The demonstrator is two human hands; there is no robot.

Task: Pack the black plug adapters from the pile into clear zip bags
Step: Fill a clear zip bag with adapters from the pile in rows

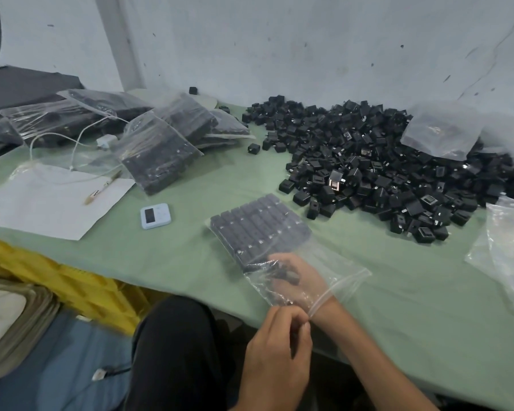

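A clear zip bag (pixel 343 269) lies on the green table (pixel 172 250), its far half filled with neat rows of black plug adapters (pixel 257 228). My right hand (pixel 297 277) is inside the bag through its mouth and holds black adapters at the near end of the rows. My left hand (pixel 279 345) pinches the bag's zip edge at the table's front edge. A big pile of loose black adapters (pixel 377 170) covers the table's far right.
Several filled bags (pixel 158 155) are stacked at the back left. Empty clear bags lie on the pile (pixel 439 133) and at the right (pixel 505 250). A small white timer (pixel 155 215), white paper (pixel 51 200) with a pen and a yellow crate (pixel 80 280) sit to the left.
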